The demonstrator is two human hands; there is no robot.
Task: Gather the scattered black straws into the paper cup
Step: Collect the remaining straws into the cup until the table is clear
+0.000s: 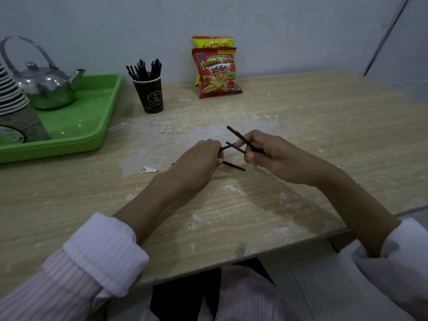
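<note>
Straws [238,135] gripped crosswise in the right hand [269,156], another pinched by the left hand [198,163]; best to line them up parallel before the cup [150,96] run.

Table [301,112]: tray [76,119], paper cup [150,96], snack bags [217,72]

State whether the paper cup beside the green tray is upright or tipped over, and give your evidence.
Upright: the paper cup stands on its base on the table, rim upward, with black straws poking out the top.
</note>
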